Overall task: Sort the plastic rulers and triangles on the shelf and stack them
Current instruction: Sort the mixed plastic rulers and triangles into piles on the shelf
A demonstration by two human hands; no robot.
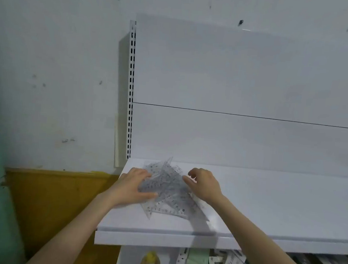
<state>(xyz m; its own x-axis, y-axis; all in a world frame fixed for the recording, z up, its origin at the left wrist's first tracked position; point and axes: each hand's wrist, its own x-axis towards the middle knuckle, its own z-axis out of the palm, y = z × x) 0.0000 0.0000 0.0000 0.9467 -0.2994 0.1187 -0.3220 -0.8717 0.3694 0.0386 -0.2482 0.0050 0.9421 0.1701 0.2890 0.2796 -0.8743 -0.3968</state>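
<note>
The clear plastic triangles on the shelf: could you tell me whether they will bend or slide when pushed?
Probably stiff: tilted pieces in the pile show straight edges. Likely slippery, being smooth plastic on a glossy shelf. Probably light, since they look thin.

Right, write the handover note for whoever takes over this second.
Left hand: rests on the left edge of the pile of clear rulers and triangles; grip unclear.
Right hand: loosely curled at the pile's right side, holding nothing.
Pile: jumbled, at the left end of the white shelf.
Done: nothing sorted yet.
To do: separate rulers from triangles, stack each.
</note>
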